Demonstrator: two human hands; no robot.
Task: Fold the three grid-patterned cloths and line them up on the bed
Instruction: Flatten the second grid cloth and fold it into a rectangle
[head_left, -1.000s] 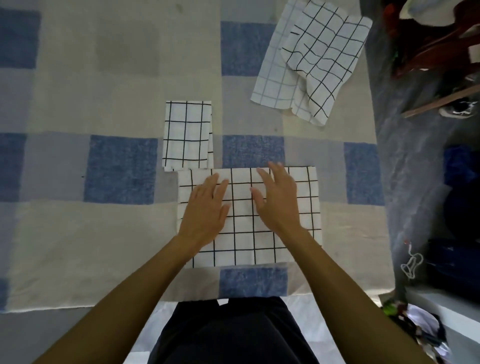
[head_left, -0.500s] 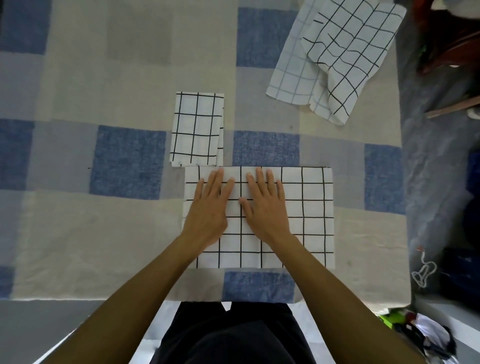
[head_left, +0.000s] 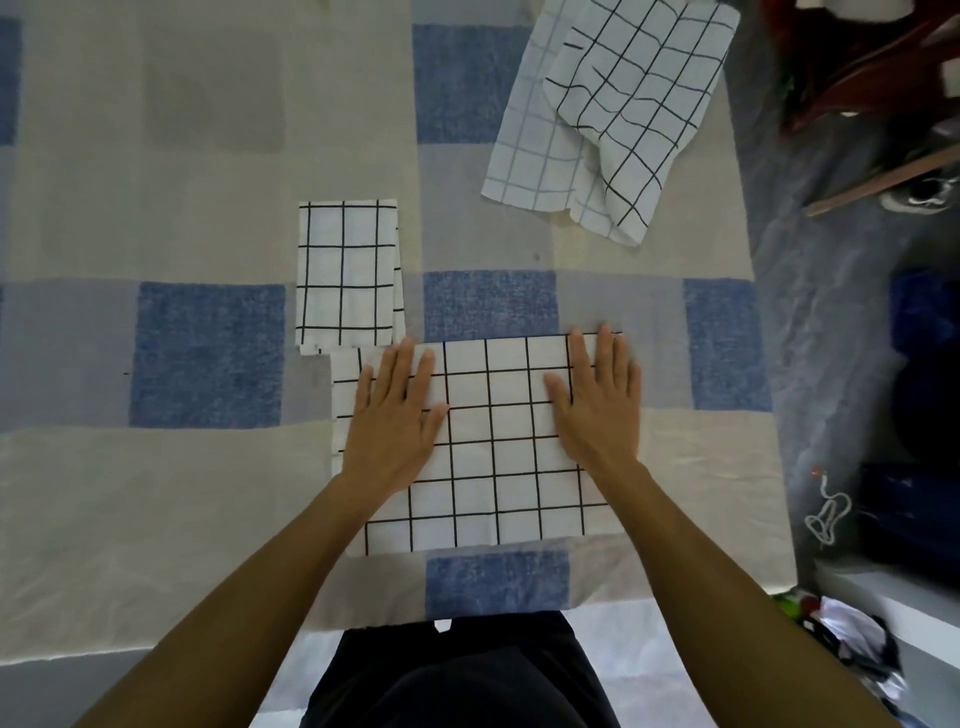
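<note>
On the near cloth (head_left: 493, 447), left hand (head_left: 395, 415) and right hand (head_left: 597, 405) have slid apart, flat, seemingly pressing.

Matt white woven cloth (head_left: 498, 441) with black grid lines lies smooth. The checked bedspread (head_left: 208, 353) beneath looks coarser, faintly rumpled.

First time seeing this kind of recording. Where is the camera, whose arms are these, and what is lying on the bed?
There is no machine: a person wears one camera on the head, looking down at their own bare arms. The left hand and right hand lie flat, fingers straight, pressing a grid cloth on the checked bed. Nothing is gripped. A smaller folded cloth lies just beyond it, near the left hand. A third cloth lies loose and rumpled, far right.
</note>
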